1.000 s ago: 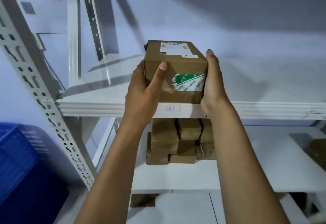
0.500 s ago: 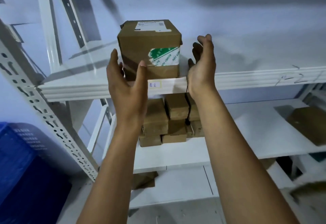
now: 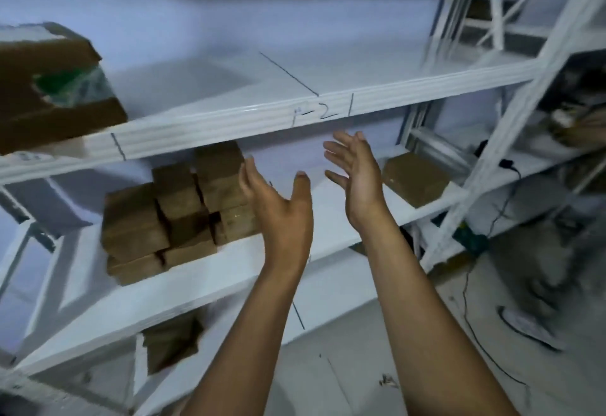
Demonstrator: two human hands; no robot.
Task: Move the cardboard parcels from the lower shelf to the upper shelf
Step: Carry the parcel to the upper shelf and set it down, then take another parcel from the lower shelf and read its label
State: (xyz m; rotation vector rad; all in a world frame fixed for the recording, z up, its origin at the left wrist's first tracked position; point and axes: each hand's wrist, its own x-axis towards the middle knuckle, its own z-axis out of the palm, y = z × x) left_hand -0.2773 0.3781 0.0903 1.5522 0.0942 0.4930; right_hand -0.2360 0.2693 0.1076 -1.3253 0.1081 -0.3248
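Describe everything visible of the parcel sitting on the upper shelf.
The cardboard parcel is a brown, box-shaped carton, blurred in this frame and cut off by the picture's left edge. Its near face bears a torn patch of green and white tape, and a white label shows on top. It rests at the front edge of the upper shelf, turned at a slight angle. Nothing else touches it: the left hand and right hand are open and empty, well to its right.
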